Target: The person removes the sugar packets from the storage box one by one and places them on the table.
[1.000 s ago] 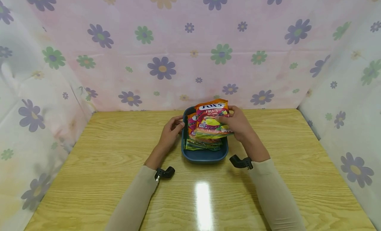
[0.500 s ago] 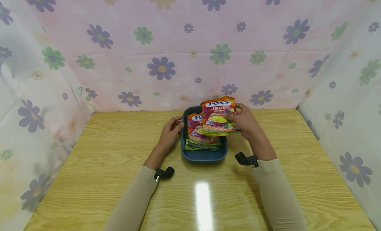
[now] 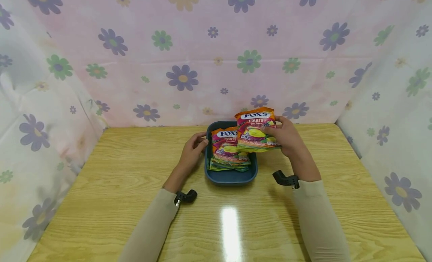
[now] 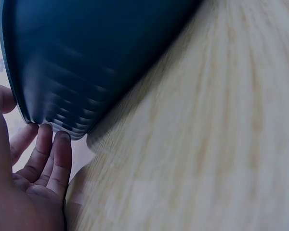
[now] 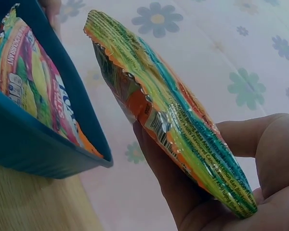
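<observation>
My right hand holds a packet of Fox's fruit candy above the right side of a dark blue tub. The right wrist view shows the held packet edge-on, between the thumb and the fingers. Inside the tub lies another Fox's packet with its front up, over at least one more packet whose green edge shows below. At the tub's left side, my left hand pinches the rim, thumb at the edge and fingertips against the outer wall.
The tub stands near the back edge of a wood-grain table. A flowered cloth hangs behind it and on both sides. A black wrist camera is strapped to each arm.
My right hand has carried the candy packet to the right and slightly up, so more of the packet in the tub shows. My left hand has stayed at the rim.
</observation>
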Demonstrator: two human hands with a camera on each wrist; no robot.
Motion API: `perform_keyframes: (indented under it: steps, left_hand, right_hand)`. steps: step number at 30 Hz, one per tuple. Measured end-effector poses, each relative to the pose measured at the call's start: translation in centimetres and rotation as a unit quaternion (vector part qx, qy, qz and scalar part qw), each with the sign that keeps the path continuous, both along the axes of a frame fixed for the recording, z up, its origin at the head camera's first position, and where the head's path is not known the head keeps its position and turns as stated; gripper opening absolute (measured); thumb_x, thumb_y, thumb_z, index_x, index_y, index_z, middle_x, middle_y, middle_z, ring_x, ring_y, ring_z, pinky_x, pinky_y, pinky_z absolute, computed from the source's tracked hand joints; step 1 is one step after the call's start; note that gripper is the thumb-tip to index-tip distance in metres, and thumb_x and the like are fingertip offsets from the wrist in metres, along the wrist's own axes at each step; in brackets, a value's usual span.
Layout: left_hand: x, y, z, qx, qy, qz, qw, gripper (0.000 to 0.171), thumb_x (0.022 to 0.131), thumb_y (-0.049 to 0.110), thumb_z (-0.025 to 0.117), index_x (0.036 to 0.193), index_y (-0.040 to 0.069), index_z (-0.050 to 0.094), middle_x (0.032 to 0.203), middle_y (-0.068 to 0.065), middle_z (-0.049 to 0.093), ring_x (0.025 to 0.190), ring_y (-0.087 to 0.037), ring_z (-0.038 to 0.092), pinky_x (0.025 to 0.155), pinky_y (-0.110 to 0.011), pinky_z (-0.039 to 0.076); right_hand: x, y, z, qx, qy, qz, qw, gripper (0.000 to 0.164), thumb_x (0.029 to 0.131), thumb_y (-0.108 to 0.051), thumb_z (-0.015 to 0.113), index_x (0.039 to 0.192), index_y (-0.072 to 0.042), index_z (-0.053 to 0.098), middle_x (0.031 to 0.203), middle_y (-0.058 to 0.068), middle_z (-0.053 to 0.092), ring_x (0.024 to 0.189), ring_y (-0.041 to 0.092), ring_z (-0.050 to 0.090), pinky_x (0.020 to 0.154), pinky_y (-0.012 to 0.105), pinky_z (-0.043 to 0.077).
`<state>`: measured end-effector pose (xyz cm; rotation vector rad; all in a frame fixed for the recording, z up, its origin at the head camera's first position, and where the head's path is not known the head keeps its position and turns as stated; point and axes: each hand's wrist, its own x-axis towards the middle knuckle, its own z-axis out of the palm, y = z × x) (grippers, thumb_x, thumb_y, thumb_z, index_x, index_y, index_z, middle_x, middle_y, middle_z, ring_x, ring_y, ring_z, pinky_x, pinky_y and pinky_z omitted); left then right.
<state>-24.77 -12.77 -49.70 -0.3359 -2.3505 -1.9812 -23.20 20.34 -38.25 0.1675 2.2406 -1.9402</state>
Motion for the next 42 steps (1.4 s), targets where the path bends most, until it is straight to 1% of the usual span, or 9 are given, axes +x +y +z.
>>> perform_keyframes:
  steps: [5, 16, 22, 28, 31, 34, 37, 38, 42]
  left_hand:
    - [0.1, 0.0, 0.0, 0.000, 0.002, 0.004, 1.0000, 0.039, 0.110, 0.022, 0.060, 0.147, 0.010, 0.062, 0.118, -0.020, 0.067, 0.091, -0.018, 0.062, 0.080, -0.027, 0.054]
    - [0.0, 0.0, -0.2, -0.001, 0.003, 0.002, 1.0000, 0.038, 0.110, 0.022, 0.060, 0.146, 0.010, 0.062, 0.118, -0.018, 0.068, 0.092, -0.019, 0.064, 0.081, -0.028, 0.055]
    - [0.0, -0.1, -0.2, -0.001, 0.002, 0.000, 1.0000, 0.039, 0.110, 0.023, 0.060, 0.147, 0.009, 0.061, 0.120, -0.021, 0.067, 0.092, -0.019, 0.063, 0.082, -0.029, 0.054]
    - [0.0, -0.1, 0.0, -0.006, -0.005, -0.001, 1.0000, 0.043, 0.111, 0.022, 0.058, 0.151, 0.007, 0.058, 0.125, -0.025, 0.066, 0.091, -0.015, 0.062, 0.084, -0.032, 0.054]
    - [0.2, -0.1, 0.5, -0.009, -0.010, -0.005, 0.9999, 0.044, 0.111, 0.019, 0.057, 0.152, 0.003, 0.055, 0.126, -0.027, 0.065, 0.090, -0.012, 0.062, 0.086, -0.035, 0.054]
    - [1.0, 0.0, 1.8, -0.014, -0.012, -0.011, 0.9998, 0.044, 0.111, 0.016, 0.057, 0.151, -0.001, 0.055, 0.124, -0.028, 0.066, 0.089, -0.011, 0.062, 0.087, -0.038, 0.055]
    - [1.7, 0.1, 3.0, -0.014, -0.009, -0.014, 0.9998, 0.043, 0.110, 0.014, 0.057, 0.149, -0.004, 0.056, 0.120, -0.027, 0.067, 0.087, -0.012, 0.062, 0.085, -0.036, 0.056]
    - [1.6, 0.1, 2.9, -0.012, -0.010, -0.012, 0.9998, 0.042, 0.110, 0.014, 0.057, 0.148, -0.004, 0.056, 0.120, -0.027, 0.067, 0.087, -0.012, 0.062, 0.085, -0.035, 0.056]
    - [0.6, 0.0, 1.1, -0.001, -0.007, -0.005, 1.0000, 0.042, 0.111, 0.019, 0.058, 0.149, 0.002, 0.057, 0.121, -0.025, 0.067, 0.088, -0.011, 0.062, 0.083, -0.029, 0.054]
  right_hand:
    - [0.0, 0.8, 0.0, -0.005, 0.005, 0.000, 1.000, 0.080, 0.106, -0.022, 0.067, 0.168, -0.005, 0.019, 0.149, 0.028, 0.047, 0.096, 0.015, 0.069, 0.078, 0.028, 0.062]
    - [0.0, 2.1, -0.2, 0.002, 0.007, -0.004, 1.000, 0.082, 0.106, -0.025, 0.067, 0.169, -0.008, 0.017, 0.150, 0.025, 0.044, 0.100, 0.015, 0.067, 0.080, 0.027, 0.062]
    - [-0.2, 3.0, -0.5, -0.010, 0.007, -0.011, 1.000, 0.081, 0.106, -0.025, 0.067, 0.169, -0.008, 0.020, 0.148, 0.023, 0.047, 0.092, 0.010, 0.070, 0.079, 0.027, 0.062]
    - [-0.3, 3.7, -0.8, -0.016, 0.004, -0.022, 1.000, 0.080, 0.105, -0.024, 0.068, 0.169, -0.008, 0.022, 0.141, 0.016, 0.050, 0.093, 0.011, 0.070, 0.078, 0.028, 0.062]
    - [-0.4, 4.0, -1.1, -0.011, 0.001, -0.021, 1.000, 0.081, 0.105, -0.025, 0.068, 0.169, -0.009, 0.022, 0.139, 0.014, 0.051, 0.092, 0.010, 0.070, 0.078, 0.027, 0.062]
    - [-0.5, 4.5, -1.3, -0.007, -0.005, -0.016, 1.000, 0.082, 0.106, -0.027, 0.066, 0.170, -0.010, 0.018, 0.137, 0.014, 0.050, 0.092, 0.009, 0.070, 0.079, 0.027, 0.062]
    - [-0.6, 4.8, -1.6, -0.010, -0.008, -0.013, 1.000, 0.083, 0.107, -0.027, 0.066, 0.171, -0.011, 0.016, 0.137, 0.013, 0.050, 0.092, 0.008, 0.069, 0.079, 0.027, 0.062]
    - [-0.6, 4.9, -1.6, -0.011, -0.008, -0.012, 1.000, 0.083, 0.107, -0.027, 0.066, 0.171, -0.011, 0.015, 0.136, 0.013, 0.050, 0.092, 0.008, 0.070, 0.079, 0.027, 0.062]
    - [-0.7, 5.2, -1.9, -0.011, -0.009, -0.010, 1.000, 0.084, 0.107, -0.026, 0.066, 0.171, -0.011, 0.014, 0.138, 0.014, 0.048, 0.092, 0.009, 0.070, 0.079, 0.028, 0.062]
